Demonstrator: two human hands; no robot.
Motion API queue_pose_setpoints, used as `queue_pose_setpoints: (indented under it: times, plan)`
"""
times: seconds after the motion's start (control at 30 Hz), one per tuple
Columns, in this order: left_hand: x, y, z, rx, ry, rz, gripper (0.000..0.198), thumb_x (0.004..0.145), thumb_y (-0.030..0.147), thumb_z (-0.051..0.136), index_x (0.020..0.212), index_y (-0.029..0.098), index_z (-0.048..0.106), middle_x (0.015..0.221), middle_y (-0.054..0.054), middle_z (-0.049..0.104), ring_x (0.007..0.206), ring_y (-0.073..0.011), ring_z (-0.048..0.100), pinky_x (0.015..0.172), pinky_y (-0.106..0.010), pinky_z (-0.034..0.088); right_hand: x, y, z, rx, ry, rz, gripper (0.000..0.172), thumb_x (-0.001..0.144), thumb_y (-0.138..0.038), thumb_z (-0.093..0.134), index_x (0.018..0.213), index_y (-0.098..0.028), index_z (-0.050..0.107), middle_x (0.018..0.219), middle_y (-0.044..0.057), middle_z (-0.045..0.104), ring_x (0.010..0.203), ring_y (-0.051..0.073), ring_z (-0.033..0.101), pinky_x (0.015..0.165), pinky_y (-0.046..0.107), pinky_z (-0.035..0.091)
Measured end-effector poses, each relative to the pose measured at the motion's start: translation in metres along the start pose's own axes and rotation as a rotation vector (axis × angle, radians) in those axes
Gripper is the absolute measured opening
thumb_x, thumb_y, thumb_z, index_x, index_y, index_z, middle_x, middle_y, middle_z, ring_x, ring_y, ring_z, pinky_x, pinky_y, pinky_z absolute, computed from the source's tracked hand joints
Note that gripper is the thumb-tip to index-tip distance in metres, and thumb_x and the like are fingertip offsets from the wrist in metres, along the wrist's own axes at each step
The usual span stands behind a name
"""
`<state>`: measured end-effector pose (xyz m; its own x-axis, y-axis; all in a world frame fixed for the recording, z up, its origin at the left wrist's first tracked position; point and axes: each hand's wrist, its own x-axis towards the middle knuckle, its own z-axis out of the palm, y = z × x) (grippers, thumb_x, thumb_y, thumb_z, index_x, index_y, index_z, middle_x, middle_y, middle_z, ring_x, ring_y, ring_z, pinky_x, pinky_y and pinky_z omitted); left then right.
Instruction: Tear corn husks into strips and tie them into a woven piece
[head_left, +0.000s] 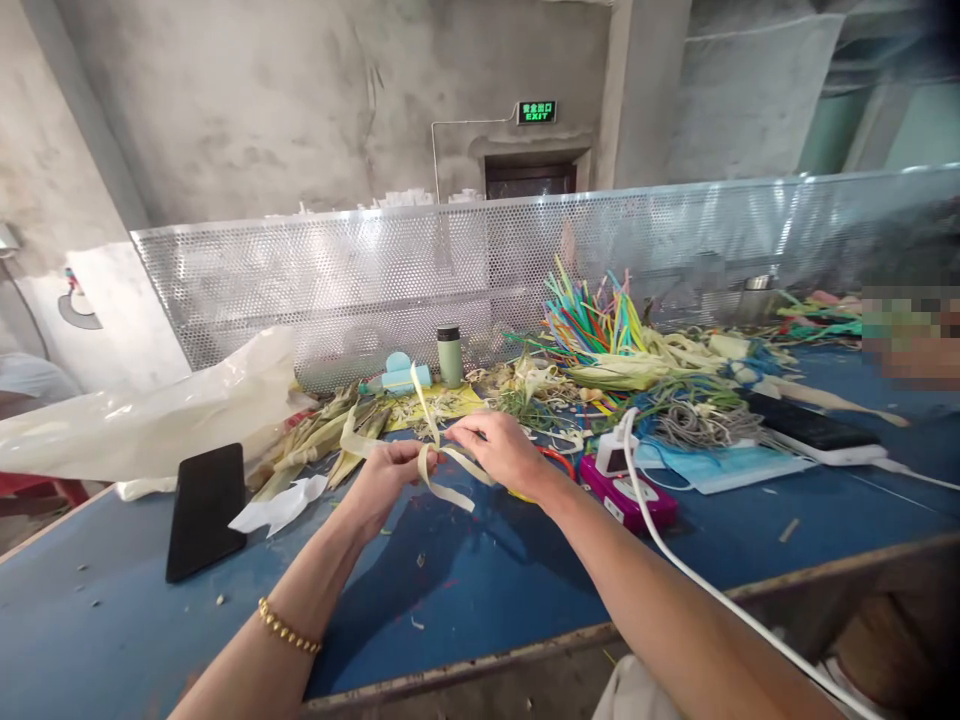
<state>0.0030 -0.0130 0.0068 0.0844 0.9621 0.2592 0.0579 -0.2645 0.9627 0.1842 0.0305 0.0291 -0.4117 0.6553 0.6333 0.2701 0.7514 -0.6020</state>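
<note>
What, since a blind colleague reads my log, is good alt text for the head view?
A person's left hand and right hand handle curling pale strips over a blue table. Beyond are a green tumbler and multicoloured strands.

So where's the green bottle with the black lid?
In the head view, the green bottle stands upright just left of centre, right of a light-blue cylinder and in front of the perforated screen.
</note>
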Motion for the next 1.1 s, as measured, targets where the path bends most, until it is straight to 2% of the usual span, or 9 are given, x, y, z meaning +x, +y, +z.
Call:
queue_pose_setpoints:
  times: [0.13, 0.33, 0.47, 0.6, 0.73, 0.8, 0.9, 1.0, 1.1]
  plan:
    - [-0.002, 0.003, 0.001, -0.007, -0.075, 0.026, 0.029, 0.07, 0.043, 0.075, 0.07, 0.014, 0.074, 0.065, -0.003, 0.063, 0.062, -0.0124, 0.047, 0.06, -0.025, 0.036, -0.003, -0.004, 0.0, 0.14, -0.229, 0.156, 0.033, 0.088, -0.031, 0.055, 0.061, -0.017, 0.068, 0.063, 0.002, 0.065, 0.06, 0.015, 0.056, 0.06, 0.025, 0.037]
    - [-0.001, 0.002, 0.001, 0.009, 0.004, 0.044, 0.031, 0.07, 0.043, 0.075, 0.068, 0.013, 0.071, 0.063, -0.002, 0.062, 0.059, -0.0117, 0.047, 0.057, -0.023, 0.035, -0.006, -0.01, 0.0, 0.249, -0.292, 0.298, 0.024, 0.082, -0.023, 0.057, 0.061, -0.015, 0.066, 0.062, 0.004, 0.067, 0.06, 0.014, 0.06, 0.061, 0.024, 0.042]
    - [0.001, 0.0, 0.0, -0.045, -0.001, 0.071, 0.03, 0.071, 0.041, 0.074, 0.064, 0.013, 0.068, 0.064, -0.003, 0.062, 0.061, -0.0123, 0.049, 0.06, -0.024, 0.037, -0.006, -0.004, 0.003, 0.352, -0.269, 0.346, 0.023, 0.084, -0.03, 0.056, 0.068, -0.015, 0.065, 0.065, 0.005, 0.068, 0.056, 0.014, 0.058, 0.053, 0.023, 0.041]
    - [0.002, 0.0, -0.001, -0.155, -0.019, 0.054, 0.03, 0.07, 0.039, 0.075, 0.061, 0.013, 0.065, 0.061, -0.002, 0.059, 0.059, -0.0113, 0.047, 0.06, -0.024, 0.036, -0.004, -0.004, 0.007, 0.284, -0.262, 0.257, 0.023, 0.086, -0.03, 0.053, 0.07, -0.017, 0.062, 0.058, 0.002, 0.062, 0.048, 0.011, 0.052, 0.049, 0.023, 0.037]
    - [0.001, -0.001, -0.001, -0.21, -0.003, -0.002, 0.028, 0.065, 0.036, 0.079, 0.061, 0.012, 0.065, 0.059, -0.001, 0.056, 0.057, -0.0098, 0.045, 0.057, -0.023, 0.034, -0.005, -0.013, 0.012, -0.134, -0.108, 0.075, 0.02, 0.084, -0.021, 0.056, 0.065, -0.018, 0.059, 0.059, 0.001, 0.06, 0.054, 0.012, 0.05, 0.053, 0.024, 0.033]
    - [0.0, -0.001, -0.001, -0.224, -0.033, -0.025, 0.029, 0.065, 0.037, 0.079, 0.06, 0.012, 0.064, 0.059, -0.001, 0.057, 0.057, -0.0101, 0.046, 0.057, -0.023, 0.035, -0.007, -0.017, 0.015, -0.287, -0.05, 0.048, 0.016, 0.084, -0.018, 0.055, 0.069, -0.018, 0.06, 0.062, 0.001, 0.061, 0.057, 0.013, 0.051, 0.056, 0.025, 0.032]
    - [0.0, 0.001, -0.001, -0.253, -0.051, -0.035, 0.026, 0.066, 0.034, 0.078, 0.06, 0.013, 0.064, 0.059, -0.002, 0.058, 0.058, -0.0116, 0.048, 0.059, -0.025, 0.038, -0.009, -0.016, 0.016, -0.322, -0.033, 0.046, 0.003, 0.083, -0.017, 0.058, 0.085, -0.019, 0.06, 0.073, 0.002, 0.065, 0.066, 0.015, 0.057, 0.06, 0.024, 0.036]
    - [0.0, 0.004, -0.002, -0.281, -0.019, -0.056, 0.018, 0.064, 0.028, 0.076, 0.061, 0.013, 0.066, 0.061, -0.002, 0.059, 0.06, -0.0119, 0.05, 0.06, -0.025, 0.039, -0.011, -0.009, 0.018, -0.302, -0.033, -0.089, 0.016, 0.082, -0.018, 0.062, 0.097, -0.019, 0.056, 0.098, 0.006, 0.066, 0.086, 0.017, 0.061, 0.069, 0.024, 0.042]
    - [0.0, 0.004, -0.001, -0.334, -0.009, -0.098, 0.014, 0.061, 0.024, 0.076, 0.063, 0.012, 0.069, 0.06, -0.002, 0.059, 0.057, -0.011, 0.05, 0.058, -0.024, 0.039, -0.012, -0.005, 0.02, -0.348, -0.02, -0.176, 0.02, 0.084, -0.016, 0.06, 0.103, -0.019, 0.054, 0.104, 0.007, 0.063, 0.091, 0.018, 0.06, 0.075, 0.025, 0.043]
